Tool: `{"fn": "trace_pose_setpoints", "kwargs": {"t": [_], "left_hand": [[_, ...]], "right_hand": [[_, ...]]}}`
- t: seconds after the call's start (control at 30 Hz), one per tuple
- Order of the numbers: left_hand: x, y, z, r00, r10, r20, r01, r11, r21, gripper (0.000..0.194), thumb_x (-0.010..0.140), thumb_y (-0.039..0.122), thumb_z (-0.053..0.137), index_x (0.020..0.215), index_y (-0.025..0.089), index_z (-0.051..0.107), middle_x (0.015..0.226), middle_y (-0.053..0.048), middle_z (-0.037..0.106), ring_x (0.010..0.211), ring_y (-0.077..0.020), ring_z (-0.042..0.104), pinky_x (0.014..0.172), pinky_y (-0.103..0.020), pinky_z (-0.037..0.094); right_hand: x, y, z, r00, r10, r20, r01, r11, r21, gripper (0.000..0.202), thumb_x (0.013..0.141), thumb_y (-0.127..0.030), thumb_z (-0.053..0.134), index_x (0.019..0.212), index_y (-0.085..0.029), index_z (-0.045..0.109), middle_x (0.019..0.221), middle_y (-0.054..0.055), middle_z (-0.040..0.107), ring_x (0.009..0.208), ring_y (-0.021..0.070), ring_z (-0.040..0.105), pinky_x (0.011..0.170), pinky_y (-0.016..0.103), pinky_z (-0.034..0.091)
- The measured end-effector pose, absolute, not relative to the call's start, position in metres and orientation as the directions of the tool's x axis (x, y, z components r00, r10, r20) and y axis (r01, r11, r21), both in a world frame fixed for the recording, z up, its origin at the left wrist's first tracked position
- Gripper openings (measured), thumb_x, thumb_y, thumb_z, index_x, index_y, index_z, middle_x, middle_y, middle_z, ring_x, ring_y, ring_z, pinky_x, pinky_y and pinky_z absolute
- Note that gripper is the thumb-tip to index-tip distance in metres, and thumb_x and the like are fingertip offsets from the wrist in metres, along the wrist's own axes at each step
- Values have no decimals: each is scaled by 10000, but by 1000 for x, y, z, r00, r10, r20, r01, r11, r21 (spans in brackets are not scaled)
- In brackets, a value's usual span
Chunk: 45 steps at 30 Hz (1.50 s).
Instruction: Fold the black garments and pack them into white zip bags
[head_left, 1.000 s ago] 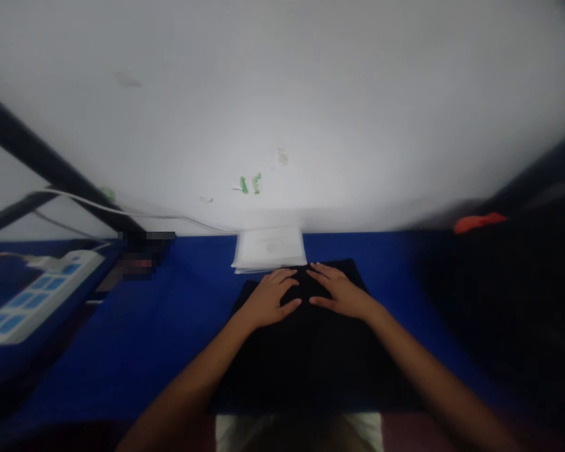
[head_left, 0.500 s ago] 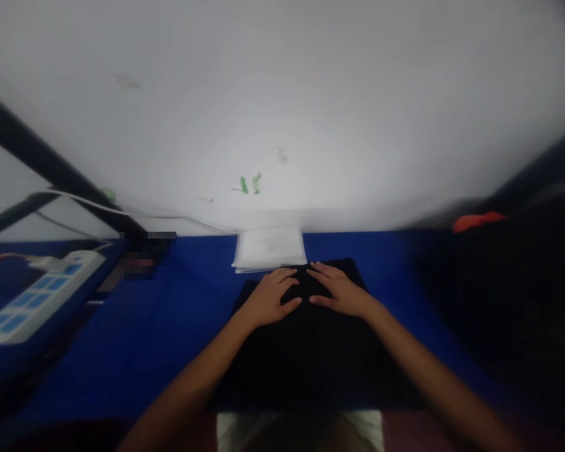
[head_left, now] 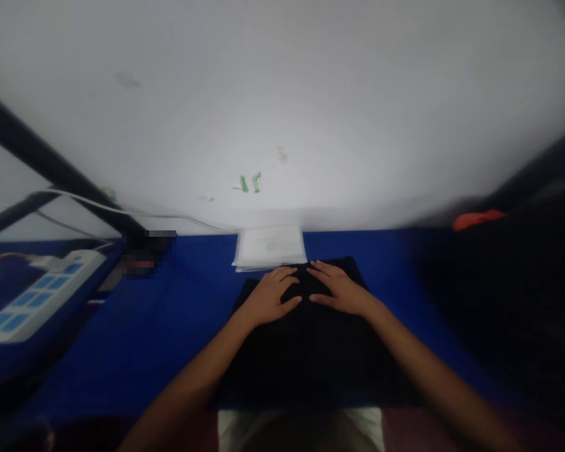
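Note:
A black cloth-like item (head_left: 311, 351) lies spread on the blue surface in front of me; its exact kind is too dark to make out. My left hand (head_left: 274, 296) rests flat on its upper left part, fingers stretched out. On the upper right part lies my right hand (head_left: 339, 290), palm down with its fingers apart. The thumbs point toward each other with a small gap between them. Just beyond the fingertips, a stack of white sheets or thin packets (head_left: 269, 247) sits against the wall, touching or nearly touching the black item's far edge.
A white power strip with blue sockets (head_left: 42, 295) is at the left. A pale cable (head_left: 169, 216) runs along the wall (head_left: 358, 113). Dark frame bars (head_left: 51, 157) slant on the left. At the right is a large dark mass with an orange item (head_left: 478, 220). Blue covering (head_left: 169, 339) spreads underneath.

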<state>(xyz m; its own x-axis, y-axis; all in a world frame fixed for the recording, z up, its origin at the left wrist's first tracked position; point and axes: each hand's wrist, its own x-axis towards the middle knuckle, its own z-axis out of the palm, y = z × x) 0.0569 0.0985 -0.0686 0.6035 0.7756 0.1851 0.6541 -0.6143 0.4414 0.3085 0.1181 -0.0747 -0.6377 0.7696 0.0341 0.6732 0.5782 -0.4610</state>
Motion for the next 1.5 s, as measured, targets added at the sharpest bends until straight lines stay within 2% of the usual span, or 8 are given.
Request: {"fn": "trace_pose_setpoints", "kwargs": {"t": [0.57,0.77,0.87,0.93,1.07,1.27,1.37,1.5], "left_hand": [[58,97,-73,604,771,202,658,-626,418,348,903,398,549,1200,219,578,1420,-99,491,1341,-270,404,1099,-479,335],[50,68,-51,612,763,206,670,-639,379,338,914,379,535,1207,215,572,1415,-111,497,1328,-287,419,1087,-502,340],[33,30,-43,652,722,232,608,-680,409,269,923,326,527,1163,218,583,1349,-99,549,1276,-253,469,1077,-444,377],[17,5,-44,683,699,210,571,-691,442,195,920,310,541,1085,229,604,1292,-90,586,1234,-240,504,1048,-420,414],[-15,-26,-58,697,704,138,589,-671,450,482,806,445,694,1213,223,562,1332,-123,563,1251,-300,499,1023,-471,442],[-32,-36,-76,732,674,98,579,-692,432,624,806,345,697,1362,218,444,1426,-146,492,1330,-314,437,1058,-504,405],[-35,-41,-77,739,666,100,567,-696,442,546,820,286,668,1319,206,460,1433,-148,490,1339,-300,433,1064,-500,403],[-37,-48,-69,721,679,142,569,-696,439,301,839,145,578,1132,212,558,1395,-111,539,1323,-264,460,1058,-468,420]], "right_hand": [[305,112,-77,-604,797,30,698,547,-462,742,872,-630,513,1450,-175,417,1539,175,329,1432,322,281,1150,525,258],[316,85,-61,-585,802,118,654,553,-516,629,903,-540,525,1430,-208,430,1552,133,314,1439,291,268,1159,491,277],[337,50,-45,-577,811,95,614,507,-606,545,904,-495,550,1391,-267,468,1528,88,359,1399,272,347,1142,454,334],[354,23,-37,-582,813,25,599,450,-663,485,900,-463,568,1352,-296,508,1450,83,466,1318,270,463,1100,443,398],[385,-21,-37,-560,822,-100,636,350,-688,493,845,-435,656,1303,-279,558,1331,104,579,1250,298,530,1062,474,432],[400,-49,-50,-537,831,-149,651,295,-699,482,786,-381,719,1240,-278,594,1408,99,527,1356,319,417,1123,534,338],[400,-56,-50,-531,830,-171,672,289,-682,480,795,-305,694,1258,-296,565,1457,76,478,1391,303,370,1125,524,344],[399,-60,-48,-522,842,-135,675,310,-669,345,860,-242,585,1201,-292,580,1443,69,496,1377,275,401,1106,512,378]]}}
